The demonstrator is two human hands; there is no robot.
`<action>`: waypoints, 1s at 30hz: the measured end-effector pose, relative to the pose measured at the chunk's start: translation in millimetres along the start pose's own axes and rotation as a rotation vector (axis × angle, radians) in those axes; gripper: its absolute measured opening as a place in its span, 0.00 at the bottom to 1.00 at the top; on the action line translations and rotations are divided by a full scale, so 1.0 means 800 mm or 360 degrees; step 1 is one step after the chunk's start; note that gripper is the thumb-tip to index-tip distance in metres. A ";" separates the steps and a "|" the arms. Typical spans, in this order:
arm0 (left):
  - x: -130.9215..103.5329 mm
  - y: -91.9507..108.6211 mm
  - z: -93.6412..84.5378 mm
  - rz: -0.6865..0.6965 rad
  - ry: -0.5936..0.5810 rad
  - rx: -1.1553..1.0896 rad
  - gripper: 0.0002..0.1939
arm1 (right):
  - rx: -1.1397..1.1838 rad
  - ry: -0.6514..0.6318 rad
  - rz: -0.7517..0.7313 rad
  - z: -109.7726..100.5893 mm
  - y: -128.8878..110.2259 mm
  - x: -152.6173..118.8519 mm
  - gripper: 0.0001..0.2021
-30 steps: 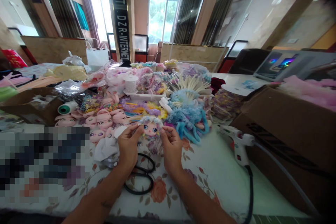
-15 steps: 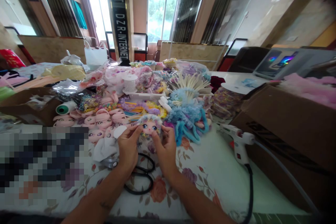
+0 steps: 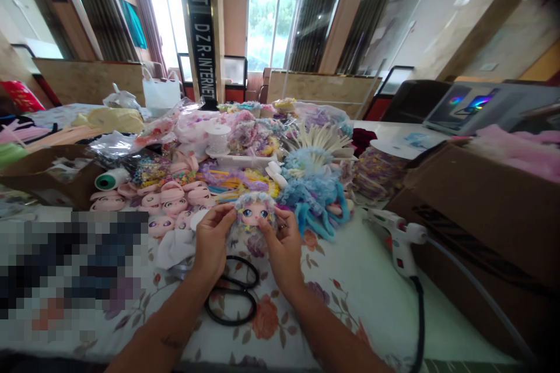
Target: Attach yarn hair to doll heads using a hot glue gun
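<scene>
A small doll head (image 3: 254,214) with big blue eyes and curly pastel hair faces the camera between my two hands. My left hand (image 3: 213,238) pinches the hair at its left side. On the other side my right hand (image 3: 282,245) grips it, the thumb lying over the lower face. Black-handled scissors (image 3: 231,306) lie on the flowered cloth below, their blades not visible. Several pink doll faces (image 3: 174,205) are piled to the left, beside a white cloth piece (image 3: 175,249). Light blue curly fibre (image 3: 306,180) lies just beyond my right hand.
A white glue gun (image 3: 402,242) with a black cord stands at the right, near a large cardboard box (image 3: 476,215). Further items are a yarn spool (image 3: 380,166), a small open box (image 3: 48,178) at the left and bagged trims (image 3: 258,134) behind.
The doll head has shifted slightly right and now shows more curly hair around its face. My right hand has moved a little right; my left hand has barely moved.
</scene>
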State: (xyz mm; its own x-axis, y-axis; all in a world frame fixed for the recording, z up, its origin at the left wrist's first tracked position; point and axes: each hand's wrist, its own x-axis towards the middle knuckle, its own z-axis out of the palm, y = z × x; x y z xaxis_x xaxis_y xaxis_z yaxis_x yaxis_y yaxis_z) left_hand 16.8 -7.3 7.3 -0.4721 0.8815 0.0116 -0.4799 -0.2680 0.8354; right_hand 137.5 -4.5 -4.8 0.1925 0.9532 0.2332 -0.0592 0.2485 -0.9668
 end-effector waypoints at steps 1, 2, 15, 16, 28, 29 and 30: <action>0.000 0.000 0.000 0.0005 0.0008 0.0000 0.10 | 0.0005 0.0007 0.0004 0.000 -0.001 0.000 0.17; 0.001 -0.001 0.000 0.0008 0.0015 0.0006 0.10 | 0.0011 0.0010 0.0005 0.001 -0.001 0.000 0.17; -0.005 -0.019 -0.004 0.0200 0.0105 0.0389 0.08 | -0.0110 0.0067 -0.0035 -0.004 0.008 -0.001 0.19; -0.006 -0.018 -0.003 0.0218 0.0100 0.0401 0.08 | -0.0121 0.0077 -0.0034 -0.004 0.008 -0.001 0.19; -0.007 -0.011 0.000 0.0120 0.0060 0.0270 0.12 | -0.0133 0.0109 -0.0037 -0.004 0.008 -0.005 0.19; -0.007 -0.010 0.000 0.0098 0.0062 0.0241 0.12 | -0.0175 0.0123 -0.0049 -0.004 0.007 -0.006 0.19; -0.007 -0.010 0.001 0.0082 0.0058 0.0217 0.12 | -0.0215 0.0135 -0.0066 -0.004 0.006 -0.007 0.18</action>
State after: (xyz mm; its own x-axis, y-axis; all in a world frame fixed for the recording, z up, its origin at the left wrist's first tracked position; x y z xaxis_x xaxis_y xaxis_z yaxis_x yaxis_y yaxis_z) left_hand 24.1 -10.1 1.1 -0.5214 0.8524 0.0384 -0.3506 -0.2550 0.9011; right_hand 139.6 -9.1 -10.9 0.2742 0.9232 0.2692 0.0817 0.2566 -0.9631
